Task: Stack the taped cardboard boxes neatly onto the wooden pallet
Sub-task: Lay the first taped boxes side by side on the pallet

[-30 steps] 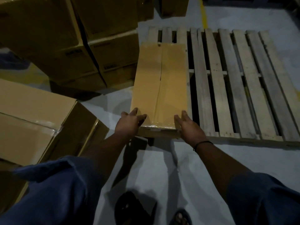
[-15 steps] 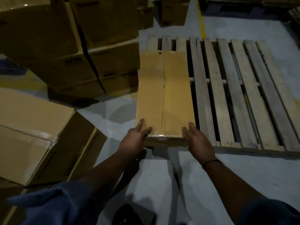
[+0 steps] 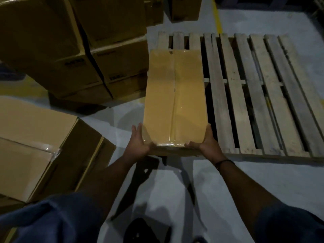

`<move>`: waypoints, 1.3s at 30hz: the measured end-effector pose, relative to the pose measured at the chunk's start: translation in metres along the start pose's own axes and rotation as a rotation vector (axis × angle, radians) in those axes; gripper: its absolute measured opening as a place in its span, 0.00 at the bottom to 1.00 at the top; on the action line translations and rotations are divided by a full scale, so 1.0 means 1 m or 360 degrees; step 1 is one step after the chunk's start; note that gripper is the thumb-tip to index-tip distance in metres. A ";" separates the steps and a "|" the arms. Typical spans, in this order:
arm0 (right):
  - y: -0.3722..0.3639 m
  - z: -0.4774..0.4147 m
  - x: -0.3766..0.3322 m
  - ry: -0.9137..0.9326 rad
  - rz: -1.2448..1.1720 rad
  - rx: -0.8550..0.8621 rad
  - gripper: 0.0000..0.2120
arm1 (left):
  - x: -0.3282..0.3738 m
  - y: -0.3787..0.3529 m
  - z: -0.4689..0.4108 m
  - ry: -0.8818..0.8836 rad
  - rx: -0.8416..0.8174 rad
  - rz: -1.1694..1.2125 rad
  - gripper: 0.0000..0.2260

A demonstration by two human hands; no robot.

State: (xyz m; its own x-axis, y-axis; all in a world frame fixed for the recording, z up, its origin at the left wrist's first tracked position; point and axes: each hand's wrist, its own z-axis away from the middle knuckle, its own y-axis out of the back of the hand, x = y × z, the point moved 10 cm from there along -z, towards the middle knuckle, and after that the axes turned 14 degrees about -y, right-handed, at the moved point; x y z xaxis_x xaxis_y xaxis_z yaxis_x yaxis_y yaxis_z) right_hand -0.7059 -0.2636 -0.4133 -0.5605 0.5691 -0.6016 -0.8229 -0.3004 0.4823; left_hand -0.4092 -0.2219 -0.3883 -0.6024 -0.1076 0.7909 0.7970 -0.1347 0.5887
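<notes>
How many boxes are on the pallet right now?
1. The taped box lies along the left edge of the pallet, left hand and right hand pressing its near corners. Other boxes stand on the floor; none looks hidden.

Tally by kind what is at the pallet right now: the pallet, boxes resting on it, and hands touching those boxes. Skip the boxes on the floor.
Wooden pallet: 1
Taped cardboard box on the pallet: 1
Hands touching that box, left hand and right hand: 2
Total: 4
</notes>
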 end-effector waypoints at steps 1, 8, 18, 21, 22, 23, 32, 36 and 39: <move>-0.001 -0.005 0.003 -0.0029 -0.0090 -0.0023 0.67 | -0.005 0.001 -0.006 0.0083 0.0005 0.0092 0.36; 0.004 0.005 0.004 0.0192 -0.0144 0.0062 0.50 | -0.009 0.000 -0.006 -0.0058 0.0048 0.0151 0.37; 0.004 0.003 -0.022 0.0229 0.0000 0.0083 0.55 | -0.002 0.013 -0.038 -0.0118 -0.0008 0.0082 0.35; 0.000 -0.006 -0.031 0.0238 0.0101 0.0070 0.54 | -0.013 0.014 -0.046 -0.0062 0.0000 0.0012 0.33; 0.000 -0.010 -0.032 0.0242 0.0124 0.0074 0.54 | -0.016 0.015 -0.047 -0.0061 0.0004 -0.0003 0.33; 0.001 -0.012 -0.033 0.0240 0.0138 0.0076 0.54 | -0.018 0.015 -0.048 -0.0067 -0.0003 -0.0020 0.33; 0.003 -0.002 -0.043 0.0263 0.0363 0.0146 0.48 | -0.019 0.015 -0.052 -0.0010 -0.0163 -0.0383 0.45; 0.001 0.003 -0.041 0.0261 0.0544 0.0219 0.41 | -0.015 0.014 -0.046 -0.0031 -0.0160 -0.0528 0.46; 0.003 0.005 -0.037 0.0234 0.0601 0.0237 0.41 | -0.013 0.010 -0.042 -0.0022 -0.0170 -0.0554 0.48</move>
State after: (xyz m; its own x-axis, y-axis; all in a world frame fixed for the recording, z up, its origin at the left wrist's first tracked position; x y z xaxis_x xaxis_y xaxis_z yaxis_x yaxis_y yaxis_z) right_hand -0.6872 -0.2821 -0.3864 -0.8361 0.3221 -0.4442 -0.5407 -0.3468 0.7664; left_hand -0.3951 -0.2637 -0.3995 -0.8356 -0.0240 0.5488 0.5349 -0.2631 0.8029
